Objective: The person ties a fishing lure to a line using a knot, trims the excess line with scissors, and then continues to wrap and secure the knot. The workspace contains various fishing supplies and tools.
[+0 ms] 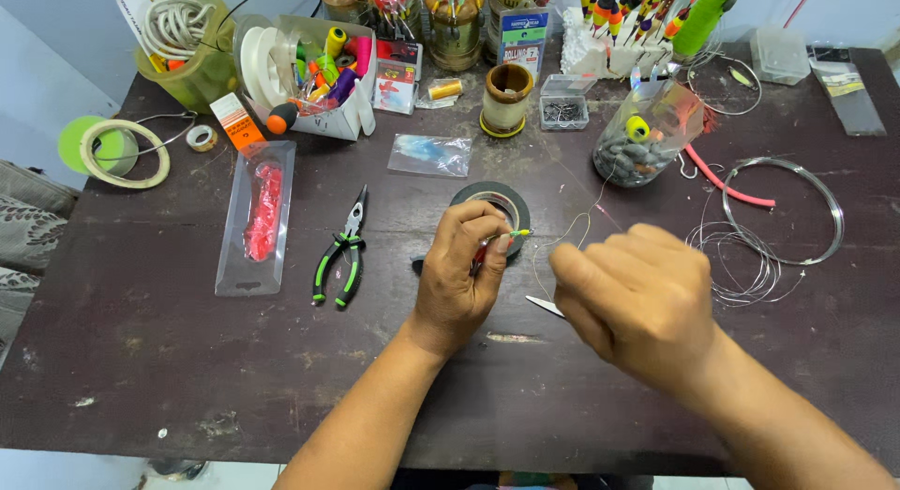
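Observation:
My left hand [461, 270] is closed around a small fishing float [514, 234] with a yellow-green tip that pokes out past my fingers, just in front of a black tape roll [494, 201]. My right hand [637, 298] hovers to the right with fingers curled, pinching a thin fishing line [572, 235] that loops up between the two hands. A small metal blade tip [544, 305] shows on the table under my right hand.
Green-handled pliers [341, 256] lie left of my hands beside a clear packet of red beads [258, 213]. A jar of lead sinkers [642, 134], wire coils [783, 218], a pink tube [727, 185], thread spools and float boxes crowd the dark table's [187, 359] far side.

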